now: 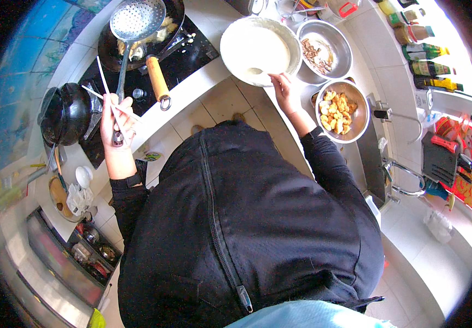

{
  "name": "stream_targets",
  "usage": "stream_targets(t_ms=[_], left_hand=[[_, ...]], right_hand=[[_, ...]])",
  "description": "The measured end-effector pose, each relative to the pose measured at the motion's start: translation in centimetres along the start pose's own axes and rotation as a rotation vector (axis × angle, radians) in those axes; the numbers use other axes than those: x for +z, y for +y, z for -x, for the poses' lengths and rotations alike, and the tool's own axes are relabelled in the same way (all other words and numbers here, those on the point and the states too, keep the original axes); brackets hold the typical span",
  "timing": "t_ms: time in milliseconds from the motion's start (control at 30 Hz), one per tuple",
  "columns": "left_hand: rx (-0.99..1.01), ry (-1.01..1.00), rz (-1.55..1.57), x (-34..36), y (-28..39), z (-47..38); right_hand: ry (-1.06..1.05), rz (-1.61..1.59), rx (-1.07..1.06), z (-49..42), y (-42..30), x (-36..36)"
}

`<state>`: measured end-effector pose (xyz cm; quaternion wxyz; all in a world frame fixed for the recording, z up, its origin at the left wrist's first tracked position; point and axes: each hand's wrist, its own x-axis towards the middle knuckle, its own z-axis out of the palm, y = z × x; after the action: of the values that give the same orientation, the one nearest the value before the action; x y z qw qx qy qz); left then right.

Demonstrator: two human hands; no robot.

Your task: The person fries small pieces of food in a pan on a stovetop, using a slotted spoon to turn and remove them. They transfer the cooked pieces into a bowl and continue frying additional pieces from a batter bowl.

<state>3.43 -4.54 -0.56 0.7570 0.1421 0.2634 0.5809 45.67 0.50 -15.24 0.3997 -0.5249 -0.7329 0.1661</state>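
My left hand grips the long handle of a perforated metal skimmer together with a pair of white chopsticks. The skimmer's head is over a black wok, where battered pieces lie in the pan, partly hidden. At the near rim of a large bowl of pale batter, my right hand pinches what looks like a spoon, its bowl in the batter. Beside it stand a steel bowl with raw strips and another with golden fried pieces.
The wok's wooden handle juts over the counter edge. A second black pan stands left on the cooktop. Right are a sink with a faucet, a knife block and several sauce bottles on the sill.
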Motion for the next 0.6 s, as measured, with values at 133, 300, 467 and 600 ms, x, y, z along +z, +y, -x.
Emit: stream_targets(t_ms=[133,300,467,600], left_hand=[[0.013,0.015,0.023,0.2,-0.2,0.1],[-0.003,-0.024,0.021,0.3,-0.2,-0.1],[-0.026,-0.033,0.057,0.2,-0.1,0.2],[-0.032,-0.048,0.056,0.1,0.0,0.0]], right_hand=[[-0.019,0.039,-0.013,-0.5,0.3,0.2],[0.042,-0.011,-0.051,-0.2,0.2,0.1],[0.002,0.092,-0.088,-0.1,-0.2,-0.2],[0.063,0.032,-0.076,-0.2,-0.7,-0.3]])
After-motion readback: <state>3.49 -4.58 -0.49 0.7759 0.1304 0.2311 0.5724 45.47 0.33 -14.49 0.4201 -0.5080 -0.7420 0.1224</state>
